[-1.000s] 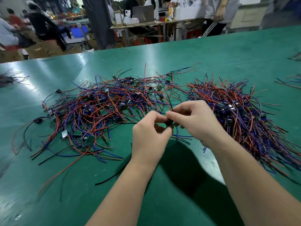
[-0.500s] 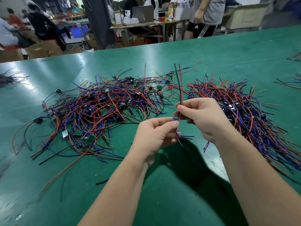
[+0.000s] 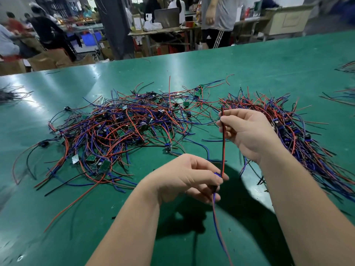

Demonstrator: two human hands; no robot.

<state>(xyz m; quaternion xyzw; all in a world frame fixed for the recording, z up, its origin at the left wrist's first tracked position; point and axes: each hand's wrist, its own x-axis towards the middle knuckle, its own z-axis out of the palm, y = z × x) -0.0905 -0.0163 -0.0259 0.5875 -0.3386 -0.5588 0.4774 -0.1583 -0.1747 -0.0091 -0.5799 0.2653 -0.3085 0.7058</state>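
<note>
**Item:** one wired part, held clear of the counter, above its near edge and right of centre.

**Hands:**
- The right hand has thumb and forefinger closed on the upper end of the red-and-black leads. Its other fingers are loosely curled.
- The left hand, lower and nearer, pinches the small blue part at the leads' lower end, with its remaining fingers curled beneath.
- The leads run taut and nearly upright between the two hands.
- A blue-and-red tail hangs from the left hand toward the near edge.

**Risks, as judged:**
1. **Overpull.** The leads are already taut, so drawing the hands further apart would load the joint at the part. A lead could tear out there.
2. **Slip.** The right hand has only a fingertip pinch, and little lead shows above it. If the pinch slides off, the leads would spring loose.
3. **Snag.** The tail hangs free and its end is out of view. It could catch on the near edge or on a forearm and jerk the part from the left pinch.
4. **Mixing.** The left heap lies mid-counter, and the right heap sits just behind the right hand. A dropped item would be lost among like wires. Which heap is the finished one cannot be told.
</note>
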